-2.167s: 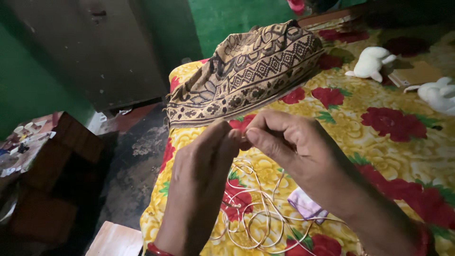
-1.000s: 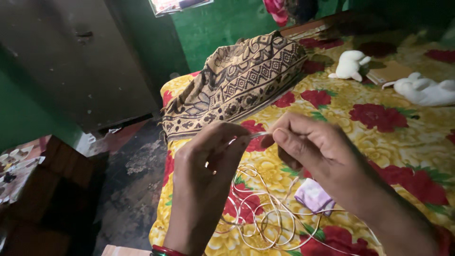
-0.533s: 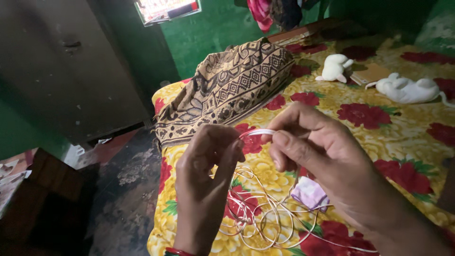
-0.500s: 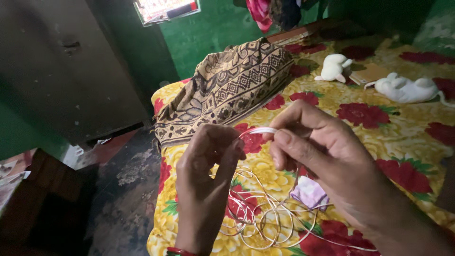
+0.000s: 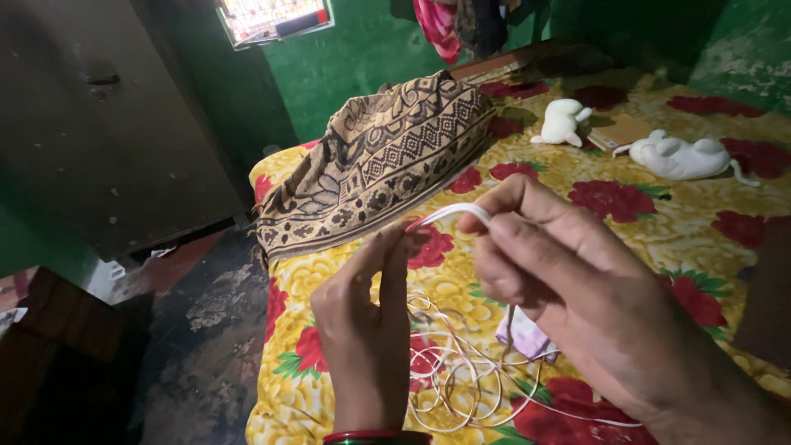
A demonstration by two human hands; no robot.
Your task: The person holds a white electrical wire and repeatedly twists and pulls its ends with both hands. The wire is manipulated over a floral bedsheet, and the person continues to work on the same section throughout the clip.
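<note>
— So, what are the fingers doing?

— Both hands pinch a thin white strand [image 5: 445, 214]. The left hand [image 5: 367, 321] rises from below with its fingertips [image 5: 404, 235] closed on one end of the short arched stretch; the right hand [image 5: 568, 280] comes in from the right, thumb and forefinger clenched on the other end, the remaining fingers curled underneath.

— And the rest of the strand?

— It drops from under the right hand and lies in a loose tangle of loops [image 5: 461, 379] on the bedsheet [image 5: 659, 239], directly below both hands. Whether it is cord or wire, I cannot tell.

— Anything else near that tangle?

— A small pale lilac bundle [image 5: 527, 338] sits just beside it, to the right, partly hidden by the right hand. A red and green bangle [image 5: 362, 437] circles the left wrist, at the tangle's left edge.

— Farther out?

— The bedsheet is yellow with big red flowers. Beyond the tangle, toward the green wall [image 5: 362, 66], lies a brown patterned cloth [image 5: 379, 165] heaped over something. Well away to the upper right are two white soft toys [image 5: 684, 156] with a flat tan book [image 5: 622, 130] between them. Left of the tangle, off the bed, is dark worn floor [image 5: 198, 330], and a window [image 5: 272, 16] glows high on the wall
</note>
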